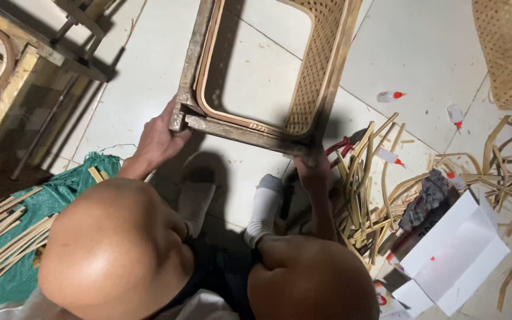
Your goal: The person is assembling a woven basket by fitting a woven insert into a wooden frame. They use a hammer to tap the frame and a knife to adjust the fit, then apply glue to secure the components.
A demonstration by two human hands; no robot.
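Gripping a rough wooden frame (250,135) stood on the tiled floor (143,77) between the knees; woven cane panel (315,65) already fills its right side, thin bent rim strip (204,89) lines the inner opening, but the middle is open w/ bare tile showing thru, so weaving looks partly done, prob. much left. Loose cane strips (374,178) heaped at right, more on green cloth (60,189) at left. Left hand (158,139) fingers curled on frame's lower-left corner; right hand (312,172) clamped on lower-right corner. Small glue bottle (389,95) lies apart.
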